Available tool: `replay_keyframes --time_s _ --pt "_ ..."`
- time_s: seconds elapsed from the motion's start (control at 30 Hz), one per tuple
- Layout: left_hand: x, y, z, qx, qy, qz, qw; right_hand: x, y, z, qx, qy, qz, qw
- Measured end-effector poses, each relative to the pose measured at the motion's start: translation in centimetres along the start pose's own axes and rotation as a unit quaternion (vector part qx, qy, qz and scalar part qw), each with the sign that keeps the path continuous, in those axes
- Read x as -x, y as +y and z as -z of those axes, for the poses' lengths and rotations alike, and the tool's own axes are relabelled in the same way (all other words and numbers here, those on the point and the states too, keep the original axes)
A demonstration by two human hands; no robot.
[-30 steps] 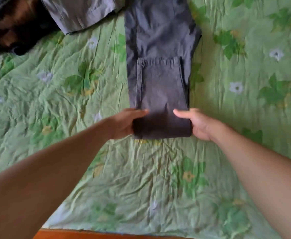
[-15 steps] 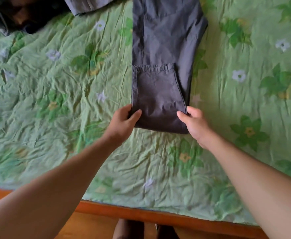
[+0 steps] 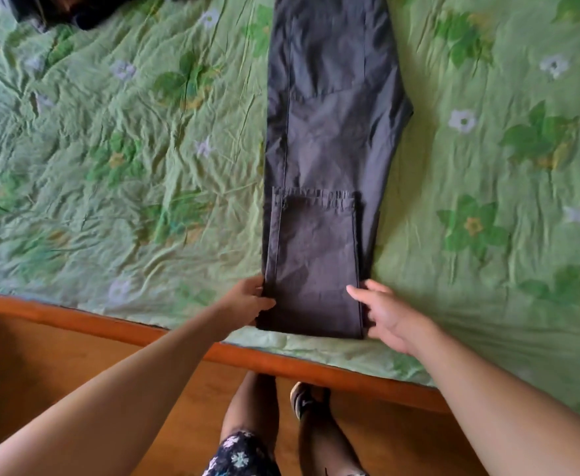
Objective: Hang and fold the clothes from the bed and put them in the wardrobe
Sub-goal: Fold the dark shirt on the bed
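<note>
The left hand [image 3: 247,300] and right hand [image 3: 390,316] are pinching the folded trousers [image 3: 329,132] at their near side edges; lifting both level is probably keeping the fold square.

Your single camera rides on your head, facing forward and steeply down, close above your left hand [image 3: 247,300] and right hand [image 3: 390,319]. Trousers [image 3: 323,132] run beyond them, your legs [image 3: 252,407] behind them.
</note>
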State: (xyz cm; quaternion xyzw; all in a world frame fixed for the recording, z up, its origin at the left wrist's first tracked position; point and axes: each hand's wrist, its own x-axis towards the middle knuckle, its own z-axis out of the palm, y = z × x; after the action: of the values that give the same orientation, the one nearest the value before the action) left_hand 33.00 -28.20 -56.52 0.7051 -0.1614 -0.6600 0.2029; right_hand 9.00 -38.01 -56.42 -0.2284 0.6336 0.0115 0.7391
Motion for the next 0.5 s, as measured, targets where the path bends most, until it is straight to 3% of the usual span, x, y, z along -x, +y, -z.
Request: replay_keyframes --time_s 0.07,0.17,0.3,0.5 --pt "0.3 -0.7 -0.3 0.017 0.006 0.022 1.0 -0.2 1.1 0.0 0.024 0.012 -0.001 1.0" --pt "-0.3 0.9 -0.2 0.063 0.045 -0.019 0.997 -1.2 0.3 -0.5 0.033 0.047 0.059 0.997" --pt "-2.1 4.2 0.2 0.113 0.088 -0.061 0.988 -2.8 -3.0 -1.9 0.001 0.085 0.123 0.989" --pt "-2.5 11.7 2.4 0.121 0.088 -0.154 0.977 0.1 -10.8 -3.8 0.017 0.134 0.234 0.963"
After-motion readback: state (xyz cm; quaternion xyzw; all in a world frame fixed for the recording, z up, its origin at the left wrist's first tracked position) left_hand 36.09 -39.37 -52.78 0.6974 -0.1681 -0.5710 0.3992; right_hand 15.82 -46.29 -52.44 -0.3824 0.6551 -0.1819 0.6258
